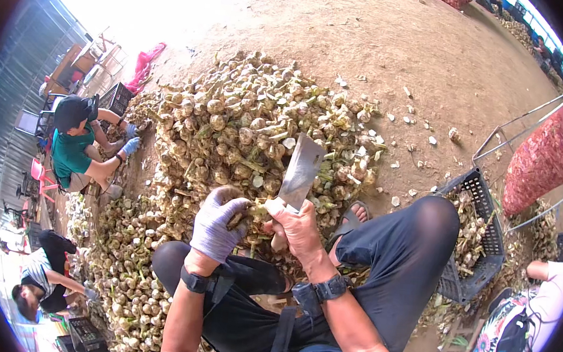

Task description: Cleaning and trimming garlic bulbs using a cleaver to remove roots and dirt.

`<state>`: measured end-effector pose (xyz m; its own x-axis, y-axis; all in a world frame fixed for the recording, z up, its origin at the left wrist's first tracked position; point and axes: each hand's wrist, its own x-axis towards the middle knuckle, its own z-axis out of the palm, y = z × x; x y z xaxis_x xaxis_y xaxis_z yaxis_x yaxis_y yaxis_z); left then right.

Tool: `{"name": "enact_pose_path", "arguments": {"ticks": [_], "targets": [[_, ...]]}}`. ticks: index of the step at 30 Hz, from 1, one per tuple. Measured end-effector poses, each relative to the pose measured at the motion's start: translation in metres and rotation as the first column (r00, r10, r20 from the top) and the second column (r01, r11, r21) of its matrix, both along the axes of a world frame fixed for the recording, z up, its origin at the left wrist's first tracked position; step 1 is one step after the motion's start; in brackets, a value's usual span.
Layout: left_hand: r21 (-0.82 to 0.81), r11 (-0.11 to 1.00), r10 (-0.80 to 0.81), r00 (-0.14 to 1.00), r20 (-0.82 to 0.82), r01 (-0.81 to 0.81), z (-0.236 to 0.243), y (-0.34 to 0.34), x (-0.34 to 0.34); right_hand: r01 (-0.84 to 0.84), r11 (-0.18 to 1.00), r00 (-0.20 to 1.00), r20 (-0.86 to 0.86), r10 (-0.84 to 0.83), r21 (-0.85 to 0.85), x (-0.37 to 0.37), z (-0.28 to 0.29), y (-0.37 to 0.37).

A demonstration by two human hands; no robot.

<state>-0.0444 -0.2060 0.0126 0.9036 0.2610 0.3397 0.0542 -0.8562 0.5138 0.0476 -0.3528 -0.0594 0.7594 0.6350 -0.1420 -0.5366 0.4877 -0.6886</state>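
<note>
My left hand (215, 229), in a pale knitted glove, is closed around a garlic bulb mostly hidden by the fingers; its stem end (257, 210) points toward my right hand. Bare and wrapped round the handle, my right hand (302, 232) grips a cleaver (302, 171). The wide metal blade points up and away from me, close to the garlic stem. Just beyond both hands lies a large heap of garlic bulbs (232, 129) with stalks still on some of them.
A black plastic crate (492, 235) with garlic trimmings stands beside my right knee. Past it, a red mesh sack (539, 163) hangs in a metal frame. Two co-workers, one in a green shirt (71, 156), work at the left. Trimmed bulbs (131, 280) spread at left.
</note>
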Motion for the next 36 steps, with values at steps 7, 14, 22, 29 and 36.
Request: {"name": "enact_pose_path", "arguments": {"ticks": [7,14,22,29,36], "targets": [[-0.379,0.909,0.135,0.983,-0.124,-0.173,-0.005,0.009,-0.009,0.285,0.895,0.728,0.685,0.030,-0.342,-0.001,0.022,0.003],[-0.800,0.554,0.064,0.969,-0.238,-0.232,-0.001,0.010,-0.014,0.097,0.428,0.807,0.322,0.495,-0.899,-0.050,-0.131,0.014],[-0.661,0.589,0.493,0.855,-0.161,-0.464,0.034,0.078,-0.101,0.037,0.564,0.988,0.117,0.106,-0.825,-0.039,-0.140,0.020],[0.568,0.102,0.992,0.124,-0.001,-0.817,0.044,0.177,-0.374,0.140,0.681,0.989,0.071,-0.128,-0.719,-0.016,-0.142,0.025],[-0.168,0.610,0.757,0.632,-0.166,-0.774,-0.050,0.159,-0.164,0.139,0.686,0.990,0.077,-0.120,-0.714,-0.020,-0.158,0.024]]}}
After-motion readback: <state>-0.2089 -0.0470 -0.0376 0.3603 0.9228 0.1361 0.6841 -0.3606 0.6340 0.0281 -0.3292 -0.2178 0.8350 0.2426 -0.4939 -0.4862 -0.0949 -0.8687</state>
